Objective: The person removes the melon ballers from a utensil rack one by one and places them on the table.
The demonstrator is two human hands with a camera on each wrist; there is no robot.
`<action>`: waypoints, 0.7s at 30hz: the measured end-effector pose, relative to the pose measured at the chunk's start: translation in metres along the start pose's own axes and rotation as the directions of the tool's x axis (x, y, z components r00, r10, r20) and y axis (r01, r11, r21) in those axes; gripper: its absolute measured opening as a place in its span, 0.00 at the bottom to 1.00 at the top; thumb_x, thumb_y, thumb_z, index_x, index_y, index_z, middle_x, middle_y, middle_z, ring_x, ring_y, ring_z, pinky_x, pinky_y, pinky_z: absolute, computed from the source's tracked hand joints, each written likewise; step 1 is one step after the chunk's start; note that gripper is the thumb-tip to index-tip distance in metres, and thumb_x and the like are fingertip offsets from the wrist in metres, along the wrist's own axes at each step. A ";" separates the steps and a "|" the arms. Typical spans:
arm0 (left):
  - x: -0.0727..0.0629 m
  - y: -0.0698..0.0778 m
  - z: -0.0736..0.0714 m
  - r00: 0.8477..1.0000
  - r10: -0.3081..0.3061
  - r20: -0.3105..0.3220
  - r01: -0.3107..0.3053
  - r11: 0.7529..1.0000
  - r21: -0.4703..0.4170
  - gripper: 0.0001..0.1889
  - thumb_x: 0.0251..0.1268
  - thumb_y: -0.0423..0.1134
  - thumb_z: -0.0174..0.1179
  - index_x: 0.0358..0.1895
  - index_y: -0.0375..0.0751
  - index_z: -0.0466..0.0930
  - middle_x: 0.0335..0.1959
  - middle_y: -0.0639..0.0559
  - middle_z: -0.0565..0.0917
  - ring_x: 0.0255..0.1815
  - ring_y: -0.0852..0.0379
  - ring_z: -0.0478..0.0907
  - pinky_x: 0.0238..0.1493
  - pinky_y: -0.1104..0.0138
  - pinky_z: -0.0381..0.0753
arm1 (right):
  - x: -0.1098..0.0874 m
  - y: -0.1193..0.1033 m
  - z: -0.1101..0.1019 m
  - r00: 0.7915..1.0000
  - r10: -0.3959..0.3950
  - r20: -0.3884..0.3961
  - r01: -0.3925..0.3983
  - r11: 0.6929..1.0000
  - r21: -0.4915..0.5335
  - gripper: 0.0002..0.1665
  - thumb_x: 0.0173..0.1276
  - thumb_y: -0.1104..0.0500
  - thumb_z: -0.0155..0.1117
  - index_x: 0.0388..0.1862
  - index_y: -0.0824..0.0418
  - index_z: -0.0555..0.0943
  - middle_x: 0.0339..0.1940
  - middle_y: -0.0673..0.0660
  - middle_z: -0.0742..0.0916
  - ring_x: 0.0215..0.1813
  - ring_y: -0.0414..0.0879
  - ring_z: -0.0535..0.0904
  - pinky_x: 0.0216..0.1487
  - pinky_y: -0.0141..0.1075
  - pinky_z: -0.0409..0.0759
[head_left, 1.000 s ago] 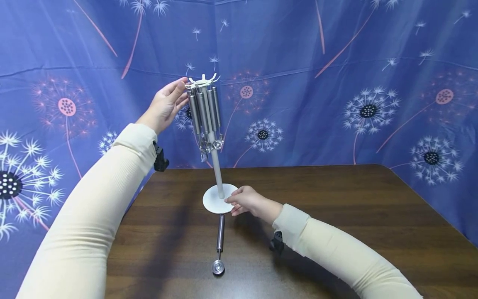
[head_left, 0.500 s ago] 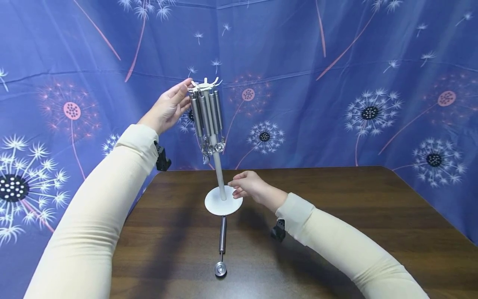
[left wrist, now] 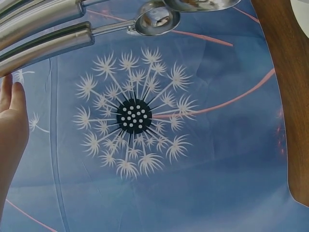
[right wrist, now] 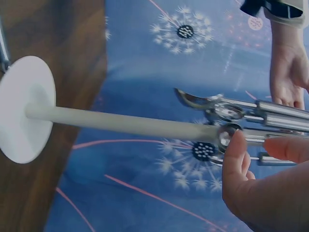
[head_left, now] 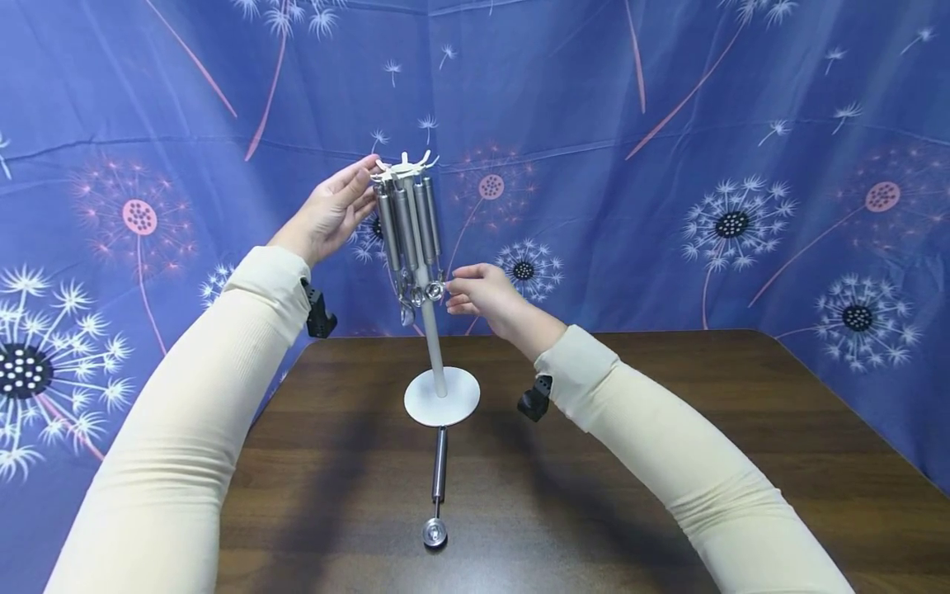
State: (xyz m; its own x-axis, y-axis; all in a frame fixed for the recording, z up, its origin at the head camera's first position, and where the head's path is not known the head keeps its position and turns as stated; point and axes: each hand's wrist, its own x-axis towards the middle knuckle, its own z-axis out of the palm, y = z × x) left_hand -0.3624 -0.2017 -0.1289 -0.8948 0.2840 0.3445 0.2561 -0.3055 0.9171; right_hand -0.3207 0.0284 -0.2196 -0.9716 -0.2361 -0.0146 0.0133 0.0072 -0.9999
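A white stand (head_left: 435, 346) with a round base (head_left: 460, 404) has a ring of hooks (head_left: 404, 168) on top. Several metal-handled utensils (head_left: 404, 223) hang from it, with small shiny heads at the lower end. At the hook ring, my left hand (head_left: 326, 210) touches the edge with extended fingers. My right hand (head_left: 490, 297) is at the hanging utensils' lower ends. In the right wrist view its thumb tip overlaps one round head (right wrist: 229, 137), index finger apart from the thumb. Another metal utensil (head_left: 438, 478) with a round head lies on the table in front of the base.
The brown wooden table (head_left: 631, 462) ends at a blue curtain (head_left: 594, 181) printed with dandelions, which hangs behind and at both sides. In the left wrist view, hanging spoon-like heads (left wrist: 157, 19) show against the curtain.
My right hand has risen from beside the stand's base to the heads of the hanging utensils. My left hand stays at the hook ring, and the utensil on the table has not moved.
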 end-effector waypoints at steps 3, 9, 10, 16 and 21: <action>-0.001 0.001 0.000 1.000 0.003 0.005 -0.003 1.000 0.001 0.42 0.63 0.44 0.61 0.77 0.41 0.49 0.79 0.46 0.51 0.80 0.50 0.47 0.79 0.67 0.48 | 0.003 -0.011 -0.001 0.999 -0.046 -0.024 0.045 0.999 -0.017 0.28 0.71 0.64 0.58 0.67 0.67 0.66 0.61 0.64 0.77 0.51 0.54 0.81 0.54 0.36 0.83; -0.002 0.001 -0.002 1.000 0.015 -0.002 -0.015 1.000 0.019 0.41 0.64 0.43 0.61 0.76 0.39 0.51 0.78 0.45 0.53 0.79 0.48 0.47 0.78 0.66 0.49 | 0.012 -0.025 -0.004 0.989 -0.138 -0.058 0.135 0.989 -0.058 0.26 0.73 0.63 0.56 0.68 0.65 0.67 0.61 0.64 0.78 0.61 0.56 0.77 0.60 0.37 0.79; -0.002 0.001 -0.002 1.000 0.015 -0.002 -0.015 1.000 0.027 0.41 0.65 0.43 0.60 0.76 0.39 0.50 0.78 0.44 0.53 0.79 0.48 0.47 0.78 0.66 0.49 | 0.014 -0.027 -0.004 0.986 -0.153 -0.061 0.149 0.987 -0.064 0.25 0.74 0.63 0.56 0.68 0.65 0.67 0.61 0.63 0.78 0.61 0.55 0.77 0.60 0.37 0.79; -0.001 0.003 0.002 1.000 0.010 -0.011 -0.009 0.999 0.054 0.37 0.70 0.40 0.54 0.77 0.42 0.48 0.79 0.45 0.50 0.79 0.50 0.48 0.78 0.67 0.50 | 0.027 -0.032 -0.002 0.964 -0.258 -0.062 0.251 0.962 -0.106 0.24 0.76 0.63 0.52 0.69 0.62 0.68 0.61 0.60 0.80 0.61 0.50 0.78 0.61 0.35 0.77; -0.003 0.006 0.004 0.999 0.015 -0.037 -0.012 0.998 0.066 0.35 0.70 0.38 0.54 0.77 0.40 0.51 0.78 0.43 0.51 0.79 0.51 0.51 0.77 0.68 0.52 | 0.036 -0.033 0.003 0.942 -0.333 -0.037 0.322 0.930 -0.176 0.24 0.76 0.60 0.52 0.69 0.59 0.69 0.62 0.57 0.81 0.60 0.47 0.78 0.61 0.34 0.77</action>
State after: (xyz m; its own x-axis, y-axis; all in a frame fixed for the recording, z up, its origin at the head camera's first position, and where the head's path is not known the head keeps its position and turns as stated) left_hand -0.3566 -0.2007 -0.1237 -0.9038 0.2459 0.3504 0.2906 -0.2485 0.9240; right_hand -0.3553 0.0170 -0.1875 -0.9287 -0.1886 0.3194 -0.3420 0.1018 -0.9342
